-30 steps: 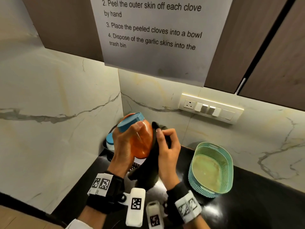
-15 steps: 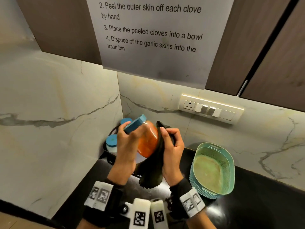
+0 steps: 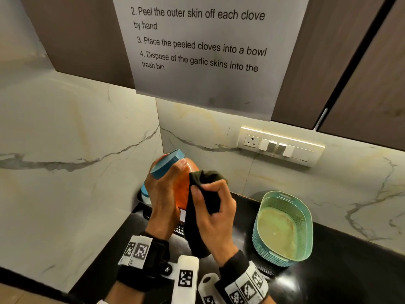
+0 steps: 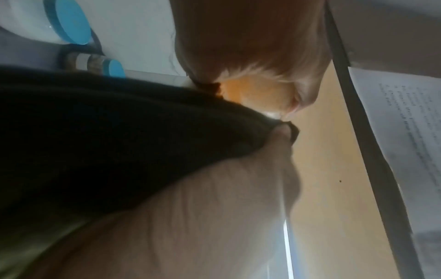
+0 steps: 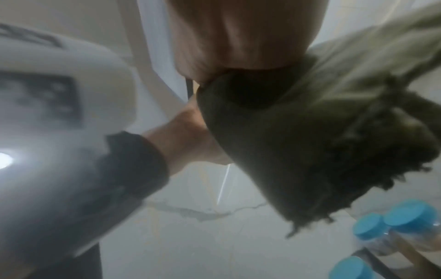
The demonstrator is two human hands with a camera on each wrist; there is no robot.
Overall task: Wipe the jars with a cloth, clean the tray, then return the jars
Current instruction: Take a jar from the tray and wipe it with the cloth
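One orange jar (image 3: pixel 183 187), blue lid (image 3: pixel 167 164), gripped tilted in left hand (image 3: pixel 163 194); right hand (image 3: pixel 215 211) clutches dark cloth (image 3: pixel 197 227) against it; teal basket (image 3: pixel 285 227) at 3 o'clock on counter (image 3: pixel 339 270).

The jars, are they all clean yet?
Not yet. The left hand holds the orange jar up while the right hand rubs it with the dark cloth. Other blue-lidded jars wait in the black tray. Cleaning the tray and putting jars back are still left.

Both hands (image 3: pixel 188 200) raised, fingers curled.
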